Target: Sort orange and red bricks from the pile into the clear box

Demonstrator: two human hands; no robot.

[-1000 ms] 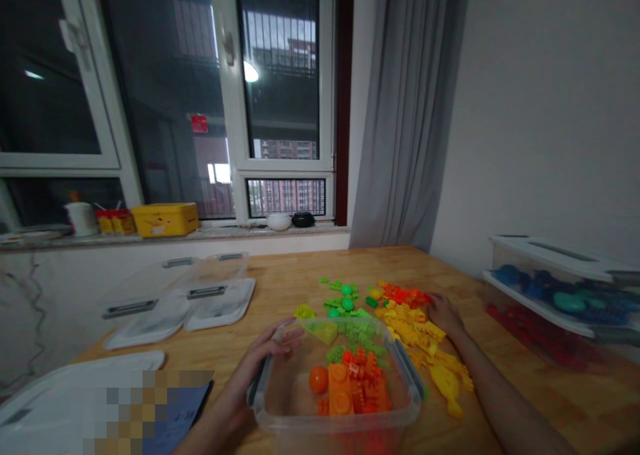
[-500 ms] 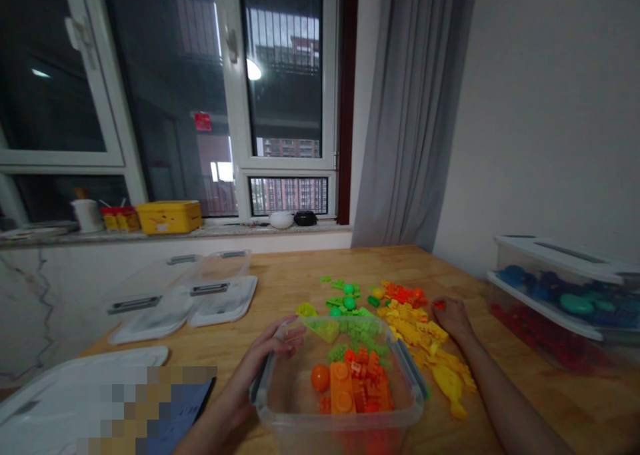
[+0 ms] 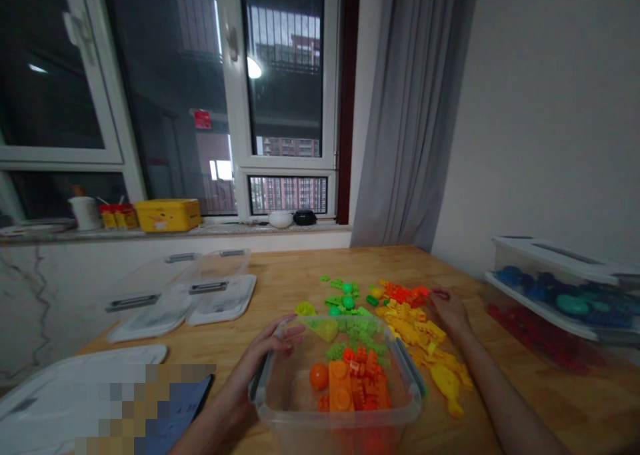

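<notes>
A clear plastic box (image 3: 280, 415) with grey side latches stands in front of me, holding orange bricks (image 3: 341, 385) and an orange ball (image 3: 319, 376). My left hand (image 3: 275, 345) grips its left rim, fingers over the edge. At the right end of a pile of red-orange bricks (image 3: 404, 293) is my right hand (image 3: 451, 313), its fingers curled and its fingertips touching the pile's edge. What lies between those fingers is too small to make out. Yellow pieces (image 3: 413, 328) lie nearer me, and green pieces (image 3: 357, 328) spread behind the box, partly seen through its wall.
Stacked clear boxes (image 3: 555, 288) with blue and red pieces stand at the right. Empty clear containers (image 3: 175, 301) and a white lid (image 3: 120, 361) lie at the left, beside a partly blurred dark tablet-like thing (image 3: 175, 418). A yellow box (image 3: 169, 216) sits on the windowsill.
My right hand has moved slightly up and left to the red-orange pile. The small red piece seen at its fingertips before no longer shows clearly. My left hand stays on the box.
</notes>
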